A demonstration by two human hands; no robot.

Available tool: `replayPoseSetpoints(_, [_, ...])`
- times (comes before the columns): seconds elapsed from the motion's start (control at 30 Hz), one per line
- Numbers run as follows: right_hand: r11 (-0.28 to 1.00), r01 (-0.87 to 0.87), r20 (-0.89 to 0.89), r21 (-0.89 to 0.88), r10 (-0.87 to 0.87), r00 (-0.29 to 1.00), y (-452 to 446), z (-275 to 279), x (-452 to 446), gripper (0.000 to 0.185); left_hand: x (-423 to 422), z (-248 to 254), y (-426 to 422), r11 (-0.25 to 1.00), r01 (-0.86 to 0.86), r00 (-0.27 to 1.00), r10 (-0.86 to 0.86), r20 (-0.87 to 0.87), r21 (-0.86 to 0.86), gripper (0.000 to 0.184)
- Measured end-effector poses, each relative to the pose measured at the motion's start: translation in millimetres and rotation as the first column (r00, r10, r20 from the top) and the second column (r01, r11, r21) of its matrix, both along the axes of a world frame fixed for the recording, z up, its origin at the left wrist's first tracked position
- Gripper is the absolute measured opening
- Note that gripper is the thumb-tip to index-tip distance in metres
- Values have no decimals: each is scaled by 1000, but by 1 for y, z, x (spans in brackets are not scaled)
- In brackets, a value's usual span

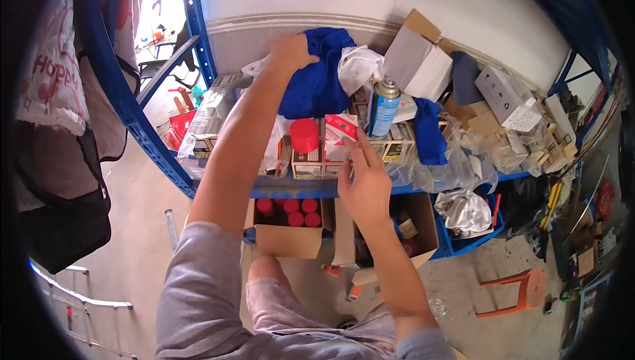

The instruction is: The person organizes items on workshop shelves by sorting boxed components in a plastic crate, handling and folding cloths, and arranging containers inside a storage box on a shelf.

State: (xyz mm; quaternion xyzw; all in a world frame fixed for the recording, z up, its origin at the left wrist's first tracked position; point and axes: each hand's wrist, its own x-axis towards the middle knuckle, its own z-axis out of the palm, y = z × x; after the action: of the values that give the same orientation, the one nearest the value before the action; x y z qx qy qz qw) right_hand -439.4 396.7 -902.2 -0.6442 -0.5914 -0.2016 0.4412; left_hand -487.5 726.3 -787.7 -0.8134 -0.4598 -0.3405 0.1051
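My left hand [291, 52] reaches to the back of the shelf, at the upper left edge of a blue cloth [321, 82]; its fingers are partly hidden, and whether they grip the cloth does not show. My right hand [365, 178] is at the shelf's front, its fingertips on or just in front of a small red and white box [339, 132]. A red round cap [304, 135] sits left of that box. To the right stands a blue spray can [383, 108], with a white cloth [360, 69] behind it.
Below the blue shelf [297, 192] are a carton of red-capped cans [288, 239], another open carton [423, 231] and a blue bin [463, 246]. White boxes [506, 95] and plastic bags lie at the right. An orange stool [526, 290] is on the floor.
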Motion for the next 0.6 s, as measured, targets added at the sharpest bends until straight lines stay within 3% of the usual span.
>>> replayPoseSetpoints(0.07, [998, 18, -9, -68, -18, 1000, -2, 4, 3, 42, 23, 16, 43, 964, 42, 972, -101, -213, -264, 55])
replayPoseSetpoints(0.1, [998, 30, 4, -61, -29, 1000, -3, 4, 3, 42, 31, 30, 58, 965, 56, 973, -110, -201, -257, 55])
replayPoseSetpoints(0.17, [995, 26, -35, -98, -29, 999, -5, 2, 4, 40, 43, 46, 77, 977, 172, 984, -167, 55, -125, 44])
replayPoseSetpoints(0.23, [996, 24, -32, -86, -27, 999, -5, -3, 4, 40, 31, 85, 41, 964, 220, 889, -262, 377, 151, 37])
replayPoseSetpoints(0.3, [997, 43, -38, -69, -46, 998, -3, -4, 2, 41, 31, 114, 53, 926, 292, 658, -377, 651, 241, 35])
replayPoseSetpoints(0.37, [996, 15, -97, -91, -24, 995, -1, -2, 2, 43, 30, 136, 77, 830, 476, 384, -493, 781, 290, 33])
replayPoseSetpoints(0.43, [993, -9, -160, -120, -10, 987, -5, -4, 1, 45, 16, 145, 63, 846, 501, 446, -433, 783, 183, 29])
replayPoseSetpoints(0.5, [992, -17, -173, -122, -4, 985, -6, -3, 1, 45, 3, 148, 61, 671, 737, 298, -431, 852, 82, 29])
replayPoseSetpoints(0.53, [995, -17, -162, -100, 0, 987, -6, -4, 1, 45, -2, 143, 61, 672, 736, 301, -432, 850, 81, 29])
replayPoseSetpoints(0.6, [996, -12, -151, -88, -1, 989, -8, -4, 0, 45, -6, 122, 60, 869, 495, 562, -342, 753, 25, 35])
